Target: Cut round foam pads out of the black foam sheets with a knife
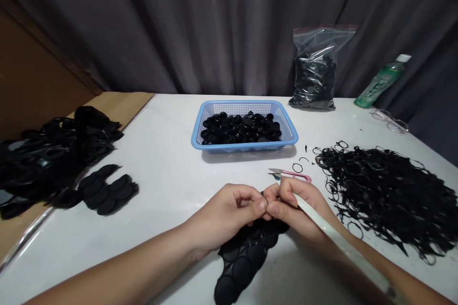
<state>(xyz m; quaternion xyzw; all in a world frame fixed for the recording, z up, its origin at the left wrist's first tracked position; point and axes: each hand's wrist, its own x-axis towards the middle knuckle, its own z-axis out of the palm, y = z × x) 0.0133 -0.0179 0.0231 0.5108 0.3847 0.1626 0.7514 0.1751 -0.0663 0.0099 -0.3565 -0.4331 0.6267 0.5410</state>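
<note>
My left hand (238, 207) is closed in a pinch at the upper edge of a black sheet of joined round discs (241, 269), which looks like moulded rubber. Fingertips of my right hand (295, 202) meet the left ones there, also pinched. The exact bit between the fingertips is hidden. A long pale flat strip (338, 238) runs from my right fingers back over the forearm; its kind is unclear. Just beyond the hands lie small pink-handled snips (291, 174), partly covered by the right hand.
A blue basket (245, 147) holds black round parts. Black ring scraps (386, 195) pile up at right, black sheets (57, 152) at left, with a smaller disc sheet (107, 190) beside them. Behind stand a filled zip bag (315, 71), a tilted green bottle (381, 81) and glasses (390, 120).
</note>
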